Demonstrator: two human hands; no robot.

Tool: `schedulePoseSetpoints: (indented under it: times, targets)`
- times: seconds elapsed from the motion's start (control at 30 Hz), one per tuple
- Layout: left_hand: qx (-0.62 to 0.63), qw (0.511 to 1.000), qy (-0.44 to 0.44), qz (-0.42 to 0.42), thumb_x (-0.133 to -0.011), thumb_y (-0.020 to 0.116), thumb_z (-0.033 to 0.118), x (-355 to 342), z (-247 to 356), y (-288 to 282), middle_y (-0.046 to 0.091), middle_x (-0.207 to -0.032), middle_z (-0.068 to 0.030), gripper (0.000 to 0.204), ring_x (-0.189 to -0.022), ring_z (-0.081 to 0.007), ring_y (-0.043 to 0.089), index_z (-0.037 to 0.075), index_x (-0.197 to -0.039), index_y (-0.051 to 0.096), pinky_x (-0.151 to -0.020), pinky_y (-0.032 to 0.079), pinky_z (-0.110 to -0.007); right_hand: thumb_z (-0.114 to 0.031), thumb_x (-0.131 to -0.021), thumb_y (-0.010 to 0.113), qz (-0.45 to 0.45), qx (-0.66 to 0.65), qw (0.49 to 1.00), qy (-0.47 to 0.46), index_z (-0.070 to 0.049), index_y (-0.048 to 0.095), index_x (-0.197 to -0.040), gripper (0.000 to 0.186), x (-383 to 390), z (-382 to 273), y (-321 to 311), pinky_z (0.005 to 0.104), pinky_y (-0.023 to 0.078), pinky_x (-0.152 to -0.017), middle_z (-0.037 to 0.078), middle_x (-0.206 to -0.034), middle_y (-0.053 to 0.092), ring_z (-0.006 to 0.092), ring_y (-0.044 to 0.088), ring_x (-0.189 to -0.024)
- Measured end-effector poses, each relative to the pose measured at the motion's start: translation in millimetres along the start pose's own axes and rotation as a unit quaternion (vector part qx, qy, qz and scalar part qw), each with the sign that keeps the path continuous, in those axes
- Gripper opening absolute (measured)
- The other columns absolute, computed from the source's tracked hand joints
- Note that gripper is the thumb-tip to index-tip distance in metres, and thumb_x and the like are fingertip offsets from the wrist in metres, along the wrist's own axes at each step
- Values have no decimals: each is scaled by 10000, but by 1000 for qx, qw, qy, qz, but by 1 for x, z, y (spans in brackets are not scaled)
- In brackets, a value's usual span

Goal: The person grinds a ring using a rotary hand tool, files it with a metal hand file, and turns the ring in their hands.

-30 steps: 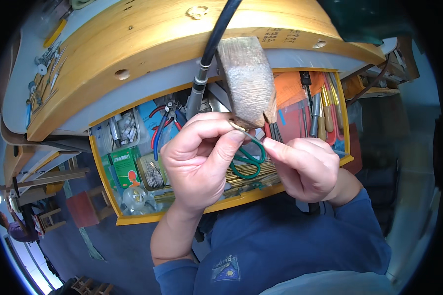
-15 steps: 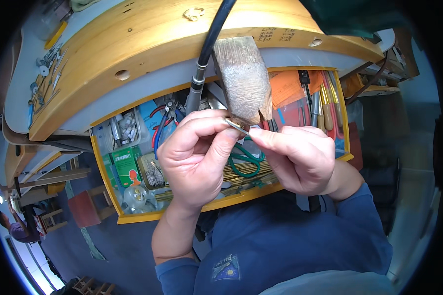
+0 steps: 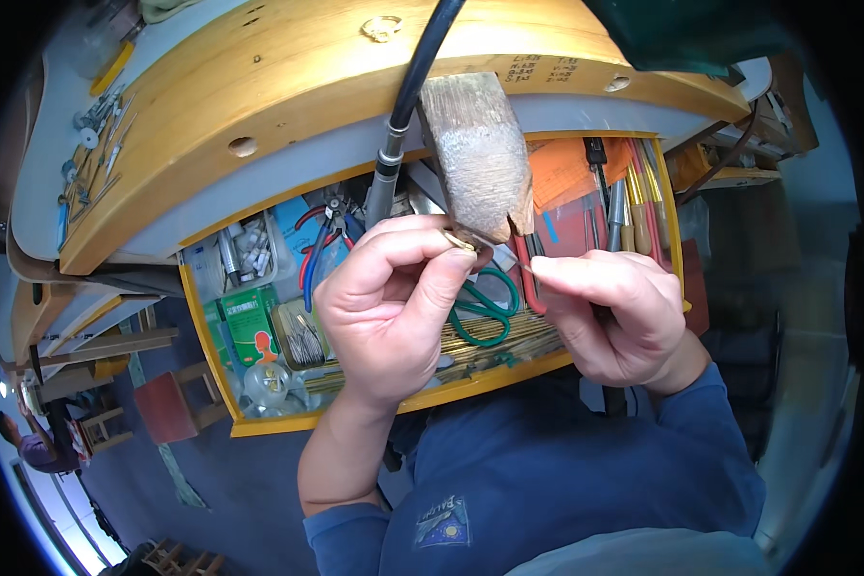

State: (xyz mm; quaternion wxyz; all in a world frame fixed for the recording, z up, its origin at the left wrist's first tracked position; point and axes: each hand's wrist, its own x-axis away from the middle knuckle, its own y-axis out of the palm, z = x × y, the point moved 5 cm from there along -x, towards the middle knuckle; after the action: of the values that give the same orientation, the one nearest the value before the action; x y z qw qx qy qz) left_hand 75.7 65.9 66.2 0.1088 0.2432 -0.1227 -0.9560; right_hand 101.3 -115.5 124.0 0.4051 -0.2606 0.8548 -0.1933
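My left hand (image 3: 379, 302) is closed, pinching a small gold-coloured piece (image 3: 459, 241) between thumb and forefinger, just below the front end of the worn wooden bench pin (image 3: 475, 158). The piece looks like jewellery, but fingers cover much of it. My right hand (image 3: 619, 312) is closed on a thin grey metal rod, perhaps a needle file (image 3: 499, 248). Its tip points left toward the gold piece; whether they touch I cannot tell. Green-handled scissors (image 3: 490, 326) lie in the drawer beneath, between my hands.
The open yellow-edged drawer (image 3: 307, 420) holds pliers (image 3: 326, 235), a green box (image 3: 250, 322) and several wooden-handled tools (image 3: 638, 206). A black-cabled handpiece (image 3: 382, 178) hangs left of the pin. On the curved wooden bench (image 3: 163, 192) sits a gold ring (image 3: 381, 29).
My right hand has drawn back to the right and slightly down with the thin rod, uncovering more of the red handles below the pin. My left hand has hardly moved.
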Motion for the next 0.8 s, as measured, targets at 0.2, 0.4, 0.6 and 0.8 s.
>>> schedulePoseSetpoints:
  times: [0.2, 0.4, 0.6, 0.8]
  targets:
    - [156, 983, -90, -22, -963, 624, -28, 1, -13, 4, 687, -1006, -166, 91, -886, -221, 726, -59, -1042, 658, -786, 631, -348, 121, -809, 721, 11, 24, 999, -31, 81, 679, -1129, 325, 11, 6, 8, 316, 500, -497, 130, -763, 679, 202, 633, -549]
    - [156, 983, -90, -29, -970, 623, -9, 1, -13, 4, 686, -997, -171, 94, -893, -218, 722, -64, -1039, 656, -791, 635, -338, 125, -796, 727, 11, 29, 999, -39, 91, 674, -1124, 334, 11, 7, 9, 312, 489, -480, 129, -753, 673, 202, 624, -540]
    - [151, 985, -85, -24, -971, 623, -10, 2, -11, 4, 687, -1005, -176, 90, -897, -219, 721, -63, -1036, 655, -789, 636, -333, 124, -794, 730, -2, 50, 998, -31, 92, 678, -1118, 330, 8, 3, 7, 312, 492, -482, 136, -769, 679, 206, 628, -544]
    - [135, 988, -72, -29, -969, 626, -11, 1, -11, 3, 686, -1015, -177, 88, -902, -219, 719, -62, -1036, 654, -792, 637, -331, 124, -785, 730, -11, 50, 998, -28, 93, 680, -1114, 334, 9, 3, 7, 315, 509, -497, 143, -798, 694, 212, 643, -564]
